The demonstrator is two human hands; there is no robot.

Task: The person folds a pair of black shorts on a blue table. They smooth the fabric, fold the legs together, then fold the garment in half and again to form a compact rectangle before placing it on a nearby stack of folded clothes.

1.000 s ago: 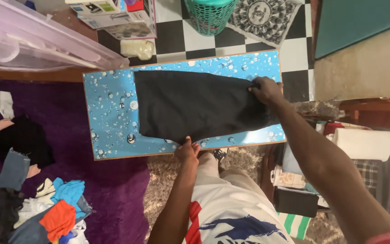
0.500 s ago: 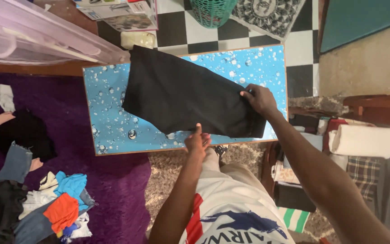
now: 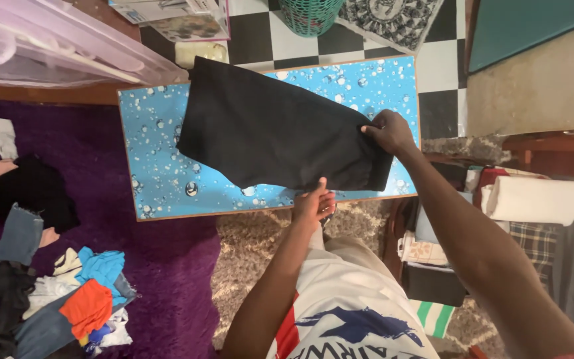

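A folded black garment (image 3: 277,133) lies slantwise across a blue surface (image 3: 154,159) printed with water droplets, its long axis running from the upper left of the frame down to the lower right, its far corner overhanging the surface's back edge. The right hand (image 3: 386,131), right of centre, is closed on the garment's right end, fingers curled over the cloth in a pinch. The left hand (image 3: 313,203) sits at the near edge of the surface, at centre frame, its fingers together and grasping the garment's lower hem. Both hands work the same right-hand end; the left end of the cloth lies well apart from either.

At top centre a green mesh basket (image 3: 310,14) stands on the checkered floor (image 3: 264,40), its contents out of view. A clear plastic bin (image 3: 48,50) fills the upper left, apparently holding pale items. A loose heap of clothes (image 3: 68,299) lies on the purple rug (image 3: 161,266) at lower left.
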